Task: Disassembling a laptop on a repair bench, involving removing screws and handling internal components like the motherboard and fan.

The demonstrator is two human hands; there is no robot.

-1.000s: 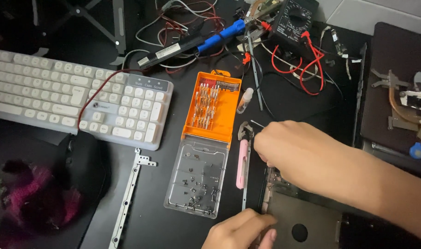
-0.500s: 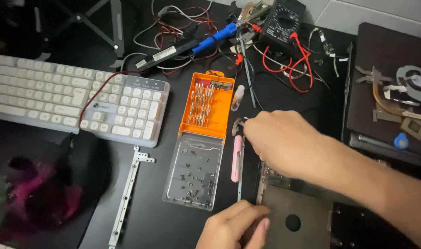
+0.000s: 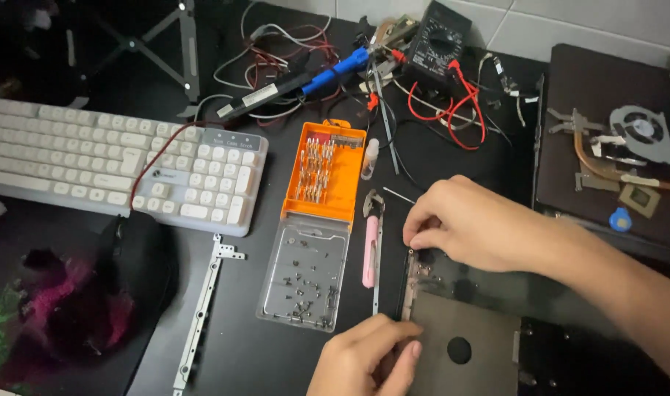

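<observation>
Both hands are on the laptop base panel (image 3: 463, 334) at bottom centre-right of the desk, and both sit in much the same spots as a second ago. Right hand (image 3: 470, 224) reaches in from the right, fingertips pinched together at the panel's upper-left corner; something small may be between them, can't tell what, too tiny and hidden. Left hand (image 3: 371, 359) comes up from the bottom edge, fingers curled and pressing on the panel's left edge, holding it down rather than gripping anything I can see.

What changed: mostly the camera. View has shifted so the panel and its round hole show more fully. Right hand has crept slightly down and left along the corner, closer to the board edge. Left hand shows more fully, a bit higher up the frame, same contact. Nothing on the desk has moved.

Read: work is confined to that one corner of the panel, fine fingertip work, with the other hand as a brace.

Nearby:
- thin metal strip (image 3: 377, 264) and pink tool (image 3: 369, 253) lie just left of the panel, untouched
- clear lid with loose screws (image 3: 305, 282), hinged to the orange bit case (image 3: 324, 172), just left of those
- white keyboard (image 3: 122, 169) and black mouse (image 3: 133, 268) far left
- second metal bracket (image 3: 203, 308) between mouse and lid
- multimeter (image 3: 439, 44) with red leads at top
- fan and heat-pipe assembly (image 3: 639, 143) on a dark laptop lid, far right
</observation>
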